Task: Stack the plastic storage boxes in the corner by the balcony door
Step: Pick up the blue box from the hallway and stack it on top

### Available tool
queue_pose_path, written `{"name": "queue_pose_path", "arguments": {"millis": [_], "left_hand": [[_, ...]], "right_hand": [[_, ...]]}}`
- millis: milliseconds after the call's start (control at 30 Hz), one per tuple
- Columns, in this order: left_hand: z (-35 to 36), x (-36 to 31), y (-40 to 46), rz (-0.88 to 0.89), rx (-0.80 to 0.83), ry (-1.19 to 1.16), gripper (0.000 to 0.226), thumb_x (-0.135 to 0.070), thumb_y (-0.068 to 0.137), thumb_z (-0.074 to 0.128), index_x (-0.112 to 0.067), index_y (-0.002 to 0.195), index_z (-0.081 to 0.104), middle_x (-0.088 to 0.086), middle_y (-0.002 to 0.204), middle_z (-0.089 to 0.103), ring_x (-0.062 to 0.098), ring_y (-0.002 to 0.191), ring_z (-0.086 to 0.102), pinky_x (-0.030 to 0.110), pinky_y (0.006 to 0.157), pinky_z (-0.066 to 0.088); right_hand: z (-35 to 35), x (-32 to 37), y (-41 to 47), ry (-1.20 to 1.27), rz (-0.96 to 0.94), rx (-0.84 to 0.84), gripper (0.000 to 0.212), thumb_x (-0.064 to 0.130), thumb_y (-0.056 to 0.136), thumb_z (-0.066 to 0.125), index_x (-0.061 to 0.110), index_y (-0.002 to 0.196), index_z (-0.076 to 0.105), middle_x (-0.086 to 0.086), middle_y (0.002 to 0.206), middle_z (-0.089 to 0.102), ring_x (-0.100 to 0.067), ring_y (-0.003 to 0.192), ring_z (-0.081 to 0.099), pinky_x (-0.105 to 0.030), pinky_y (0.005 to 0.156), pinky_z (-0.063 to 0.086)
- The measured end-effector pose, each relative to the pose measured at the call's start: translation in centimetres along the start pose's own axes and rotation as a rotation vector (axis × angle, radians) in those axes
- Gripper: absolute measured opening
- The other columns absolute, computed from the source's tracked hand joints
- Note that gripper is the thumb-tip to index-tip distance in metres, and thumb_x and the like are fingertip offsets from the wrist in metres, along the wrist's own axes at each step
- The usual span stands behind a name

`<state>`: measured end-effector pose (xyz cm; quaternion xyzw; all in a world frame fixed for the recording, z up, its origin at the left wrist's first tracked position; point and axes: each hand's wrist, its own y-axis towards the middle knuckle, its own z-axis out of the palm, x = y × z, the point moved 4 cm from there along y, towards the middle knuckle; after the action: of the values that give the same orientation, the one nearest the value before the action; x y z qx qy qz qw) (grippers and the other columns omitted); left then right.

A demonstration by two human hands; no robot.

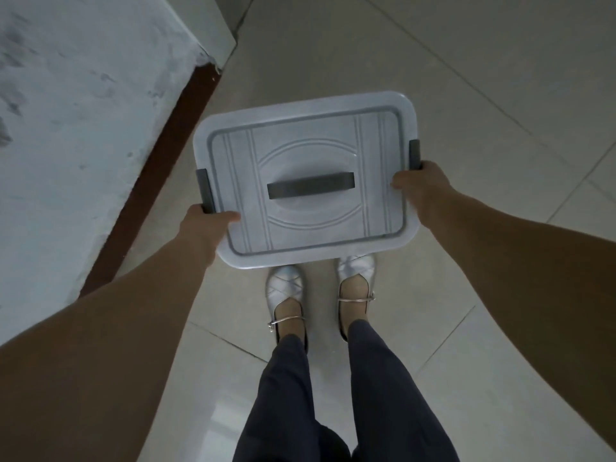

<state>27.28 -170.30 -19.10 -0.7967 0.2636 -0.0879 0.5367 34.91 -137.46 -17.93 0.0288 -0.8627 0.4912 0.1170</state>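
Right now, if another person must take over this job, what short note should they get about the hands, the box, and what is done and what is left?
Left hand: gripping the box at its left edge, beside the grey clip.
Right hand: gripping the right edge, just below the other clip.
Box: lid on, top handle unused, held level above the tiled floor, in front of the feet. Wall is to the left.
Done: one box picked up.
Left: no other boxes, stack or balcony door are in view, so carrying to the corner and stacking are still to do.
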Motion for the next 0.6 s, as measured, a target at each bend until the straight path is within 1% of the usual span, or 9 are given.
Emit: {"name": "queue_pose_path", "arguments": {"millis": [100,133,200,233,367,433,500,533,600], "left_hand": [[-0.6,0.0,-0.3,-0.020,0.042,-0.057,0.057,-0.015,0.082,0.067,-0.006,0.135,0.046,0.014,0.130,0.058,0.029,0.106,0.058,0.037,0.085,0.048],[-1.0,-0.3,-1.1,-0.020,0.042,-0.043,0.056,-0.016,0.083,0.067,-0.005,0.134,0.047,0.015,0.129,0.059,0.029,0.103,0.058,0.037,0.084,0.048],[-2.1,-1.0,-3.8,-0.001,0.034,0.000,0.052,-0.016,0.083,0.066,0.000,0.131,0.049,0.018,0.126,0.060,0.030,0.098,0.058,0.035,0.084,0.048],[-2.1,-0.6,-4.5,-0.009,0.053,0.021,0.051,-0.017,0.084,0.065,0.002,0.129,0.051,0.019,0.124,0.061,0.030,0.095,0.058,0.034,0.083,0.047],[-4.5,-1.4,-10.2,-0.011,0.064,0.122,0.047,-0.020,0.084,0.065,0.003,0.124,0.055,0.017,0.106,0.062,0.032,0.090,0.059,0.033,0.079,0.047],[-6.2,-2.6,-14.2,0.030,0.035,0.156,0.049,-0.021,0.084,0.065,0.004,0.124,0.054,0.019,0.107,0.062,0.034,0.095,0.061,0.036,0.082,0.049],[-7.2,-3.7,-17.6,0.088,0.036,0.164,0.049,-0.019,0.085,0.064,0.006,0.125,0.053,0.018,0.104,0.060,0.031,0.090,0.058,0.034,0.080,0.047],[-7.8,-4.2,-19.5,0.110,0.033,0.176,0.049,-0.018,0.086,0.063,0.007,0.127,0.052,0.019,0.106,0.060,0.028,0.088,0.055,0.032,0.080,0.044],[-8.7,-5.3,-23.5,0.179,0.025,0.199,0.052,-0.019,0.087,0.062,0.007,0.130,0.049,0.024,0.121,0.058,0.026,0.090,0.052,0.030,0.080,0.041]], "right_hand": [[-0.4,-0.6,-0.4,-0.050,0.007,0.074,0.049,0.011,0.083,0.058,0.004,0.131,0.050,-0.011,0.104,0.055,-0.024,0.078,0.054,-0.029,0.063,0.042],[-0.9,-0.7,-0.9,-0.057,0.024,0.089,0.047,0.011,0.083,0.058,0.003,0.129,0.052,-0.013,0.104,0.057,-0.025,0.077,0.055,-0.029,0.061,0.044],[-2.5,-1.1,-3.0,-0.058,0.059,0.099,0.047,0.011,0.083,0.059,-0.001,0.128,0.053,-0.017,0.112,0.061,-0.033,0.093,0.060,-0.035,0.074,0.051],[-2.7,-1.8,-3.6,-0.068,0.086,0.105,0.047,0.012,0.083,0.059,-0.003,0.127,0.053,-0.019,0.114,0.061,-0.035,0.097,0.060,-0.036,0.079,0.051],[-5.6,-2.7,-8.8,-0.121,0.133,0.105,0.043,0.016,0.083,0.061,-0.004,0.121,0.055,-0.016,0.098,0.057,-0.030,0.078,0.055,-0.033,0.070,0.042],[-7.9,-2.6,-12.4,-0.110,0.138,0.106,0.042,0.017,0.082,0.061,-0.003,0.119,0.056,-0.015,0.093,0.056,-0.026,0.069,0.053,-0.032,0.068,0.040],[-9.6,-2.5,-15.3,-0.081,0.121,0.104,0.044,0.019,0.082,0.061,-0.003,0.119,0.055,-0.014,0.090,0.056,-0.024,0.067,0.052,-0.031,0.066,0.039],[-10.6,-2.5,-16.9,-0.064,0.111,0.101,0.044,0.021,0.083,0.061,-0.002,0.120,0.055,-0.012,0.088,0.056,-0.023,0.068,0.052,-0.030,0.065,0.038],[-12.9,-2.7,-20.9,-0.007,0.086,0.080,0.046,0.025,0.084,0.060,0.000,0.123,0.054,-0.011,0.090,0.056,-0.024,0.074,0.053,-0.031,0.066,0.039]]}}
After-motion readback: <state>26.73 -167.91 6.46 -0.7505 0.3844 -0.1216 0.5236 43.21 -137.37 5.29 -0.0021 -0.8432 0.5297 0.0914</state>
